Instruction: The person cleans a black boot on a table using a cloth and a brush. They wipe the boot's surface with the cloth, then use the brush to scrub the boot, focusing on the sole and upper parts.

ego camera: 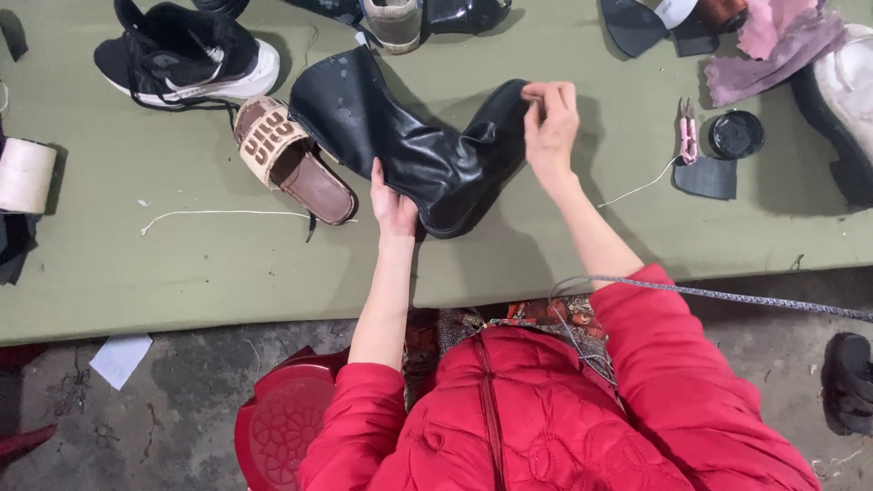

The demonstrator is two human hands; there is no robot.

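A black boot (414, 145) is being held flat on the green surface (182, 264), just above its near edge, by both hands. The left hand (393, 207) is pressing at the boot's lower edge, at about 7 o'clock of it, with the fingers together and laid against the leather; the right hand (548, 123) is at the boot's 3 o'clock end, its fingers pinched shut on the rim there. The step in hand is judged to be a pulling or working of that edge while the boot is being steadied; a firm hold below and a careful tug at the rim seem called for. The boot is looking shiny, creased and dusty, its shaft pointing toward 11 o'clock. A brown slipper (293, 159) is lying just beside it at 9 o'clock, a black sneaker (186, 55) beyond, and pink snips (688, 135) well apart at 3 o'clock.
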